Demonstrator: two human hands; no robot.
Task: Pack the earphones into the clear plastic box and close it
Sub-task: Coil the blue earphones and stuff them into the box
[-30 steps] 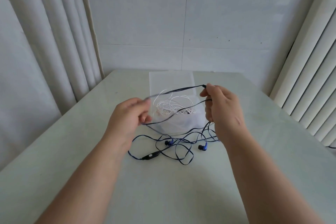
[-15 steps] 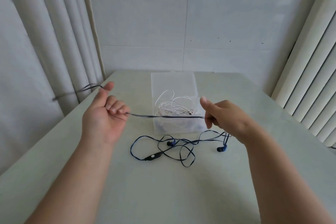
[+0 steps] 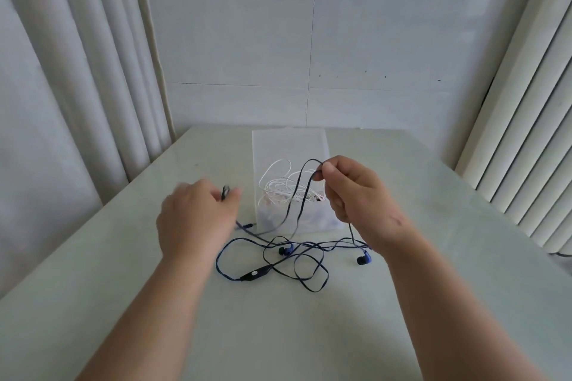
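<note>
The clear plastic box (image 3: 322,221) stands open on the table, its lid (image 3: 289,144) tipped back behind it, with white earphones (image 3: 280,185) coiled inside. Blue earphones (image 3: 305,266) lie tangled on the table in front of the box, with two buds and an inline remote. My right hand (image 3: 353,195) pinches a raised loop of the blue cable above the box's front right. My left hand (image 3: 195,216), blurred, is left of the box and pinches the cable's end between thumb and fingers.
The pale table (image 3: 278,334) runs back to a tiled wall. Curtains (image 3: 71,77) hang close along the left edge and vertical blinds (image 3: 526,139) along the right. A dark cord lies at the far right table edge.
The cable was stretched taut between my hands. My left hand has come back in from the far left toward the box, and my right hand has lifted, so the cable now hangs in a loop.
</note>
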